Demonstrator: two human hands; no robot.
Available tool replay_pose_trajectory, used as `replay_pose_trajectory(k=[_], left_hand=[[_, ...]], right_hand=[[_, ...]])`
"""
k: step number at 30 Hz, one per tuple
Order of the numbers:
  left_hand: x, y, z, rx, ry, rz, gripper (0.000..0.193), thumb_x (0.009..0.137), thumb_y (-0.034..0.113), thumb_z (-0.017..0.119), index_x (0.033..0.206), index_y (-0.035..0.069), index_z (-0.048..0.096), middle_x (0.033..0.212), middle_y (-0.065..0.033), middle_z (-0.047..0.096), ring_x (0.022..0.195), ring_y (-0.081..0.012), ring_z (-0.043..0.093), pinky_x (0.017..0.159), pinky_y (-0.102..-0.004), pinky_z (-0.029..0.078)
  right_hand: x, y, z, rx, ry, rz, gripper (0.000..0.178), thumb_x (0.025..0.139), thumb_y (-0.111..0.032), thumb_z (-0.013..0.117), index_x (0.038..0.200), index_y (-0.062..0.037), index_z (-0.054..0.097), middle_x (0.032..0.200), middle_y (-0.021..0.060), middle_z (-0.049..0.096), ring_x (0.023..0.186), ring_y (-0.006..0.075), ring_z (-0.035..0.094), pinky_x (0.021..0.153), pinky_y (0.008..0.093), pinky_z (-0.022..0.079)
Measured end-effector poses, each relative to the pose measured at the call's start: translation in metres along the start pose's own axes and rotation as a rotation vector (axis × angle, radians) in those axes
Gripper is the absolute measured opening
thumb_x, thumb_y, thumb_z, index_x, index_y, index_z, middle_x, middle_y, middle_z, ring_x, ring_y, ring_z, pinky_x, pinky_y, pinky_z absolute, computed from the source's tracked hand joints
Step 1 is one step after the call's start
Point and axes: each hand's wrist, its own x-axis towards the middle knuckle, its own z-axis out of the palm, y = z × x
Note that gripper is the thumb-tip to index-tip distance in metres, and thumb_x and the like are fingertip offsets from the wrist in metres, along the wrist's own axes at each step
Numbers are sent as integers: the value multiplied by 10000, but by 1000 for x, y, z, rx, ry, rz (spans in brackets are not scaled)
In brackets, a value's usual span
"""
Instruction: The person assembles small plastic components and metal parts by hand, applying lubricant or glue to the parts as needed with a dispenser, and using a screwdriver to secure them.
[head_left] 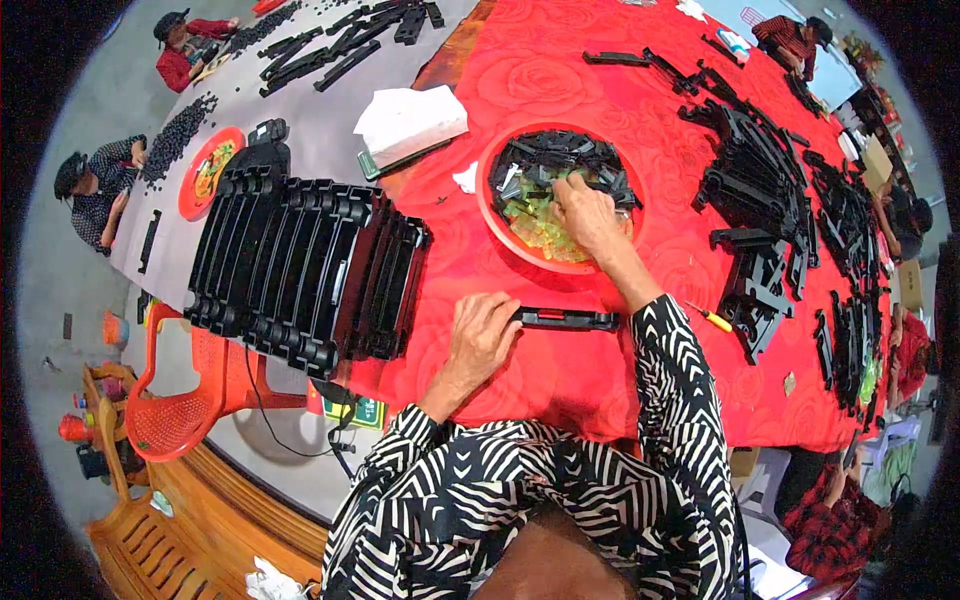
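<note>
Fingers (497, 318) of the left hand (480, 335) curl closed over the near end of a black bar (568, 320), pinning it flat on the red cloth (600, 370) just before the person's chest. Beyond it, the right hand (588, 215) reaches into a red bowl (487, 215), fingertips bent down among small black parts (545, 158) and yellow-green pieces (545, 238); whether they pinch one cannot be told. Left of the bowl stands a row of black frames (305, 265). Right, more black parts (760, 190) lie stacked. Farther back sits a white packet (410, 122).
</note>
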Motion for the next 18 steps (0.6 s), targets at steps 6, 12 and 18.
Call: replay_pose_trajectory(k=[6, 12, 18], left_hand=[[1, 3, -5, 36, 89, -5, 273, 693, 62, 676, 957, 33, 611, 968, -105, 576, 911, -282, 537, 785, -383, 405], [-1, 5, -3, 16, 87, 41, 249, 695, 52, 678, 937, 36, 618, 928, -100, 584, 889, -280, 543, 774, -381, 407], [-4, 12, -5, 42, 80, 33, 233, 696, 39, 677, 920, 34, 615, 922, -99, 586, 883, -276, 548, 777, -379, 407]], right_hand=[[-2, -5, -3, -31, 5, -46, 193, 779, -179, 565, 922, -57, 526, 881, 177, 558, 709, 341, 617, 599, 450, 497], [7, -5, 3, -21, 52, -54, 245, 771, -238, 595, 905, -47, 520, 890, 160, 530, 715, 338, 608, 576, 445, 489], [6, -8, 3, -81, 72, -232, 299, 776, -319, 616, 864, -49, 524, 886, 140, 512, 655, 324, 603, 525, 409, 482]])
